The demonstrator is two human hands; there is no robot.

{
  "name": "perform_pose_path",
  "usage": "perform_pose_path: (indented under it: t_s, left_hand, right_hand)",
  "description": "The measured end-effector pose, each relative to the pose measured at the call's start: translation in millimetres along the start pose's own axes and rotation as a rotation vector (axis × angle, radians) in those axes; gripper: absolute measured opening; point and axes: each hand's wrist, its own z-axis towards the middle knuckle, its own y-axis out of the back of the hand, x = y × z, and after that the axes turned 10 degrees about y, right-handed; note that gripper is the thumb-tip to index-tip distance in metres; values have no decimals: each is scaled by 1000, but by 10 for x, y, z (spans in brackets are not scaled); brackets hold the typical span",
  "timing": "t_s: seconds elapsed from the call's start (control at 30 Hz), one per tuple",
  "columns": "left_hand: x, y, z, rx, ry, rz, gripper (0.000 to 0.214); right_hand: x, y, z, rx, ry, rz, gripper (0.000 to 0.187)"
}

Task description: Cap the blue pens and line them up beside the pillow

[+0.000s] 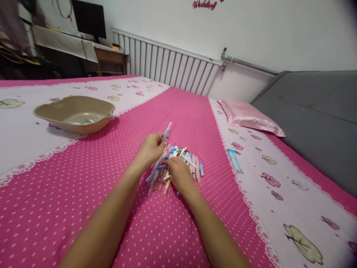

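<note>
A loose pile of pens and pen parts (pixel 197 169), in white, blue, pink, tan and clear plastic, lies on the pink dotted bedspread. At the pile's left edge my left hand (pixel 152 149) is closed around a pale lilac pen (pixel 166 133), which points up and away from me. My right hand (pixel 180 173) rests over the middle of the pile with its fingers curled down among the pens. Its fingertips are partly hidden, so I cannot make out whether a pen is gripped there. Several light-blue pens (pixel 235 160) lie side by side to the right, apart from the pile.
A beige plastic basin (pixel 76 111) with small pale pieces inside sits on the bed at the left. A pink satin pillow (pixel 248 115) lies near the grey headboard (pixel 309 119). Behind the bed are a white radiator (pixel 167 63) and a desk with a monitor (pixel 89 20).
</note>
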Motion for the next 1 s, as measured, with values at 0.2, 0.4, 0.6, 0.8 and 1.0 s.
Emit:
perform_pose_path:
  t_s: [0.2,0.4,0.6,0.8,1.0]
  left_hand:
    - [7,-18,-1,6,12,3,22]
    - [14,-18,3,12,40,-39,20]
    - [-122,-49,-103,136,46,-14,17]
    - [-245,-166,-223,307,-55,66,13]
    - [-284,-207,-281,464,-167,104,17]
  right_hand:
    - [7,-23,-2,-22,9,-10,22]
    - [19,216,11,-234,-42,190,16]
    - [-111,602,-55,-546,-240,707,11]
    - [-164,886,-140,-763,-290,819,13]
    - [-162,982,-178,-801,-322,794,14]
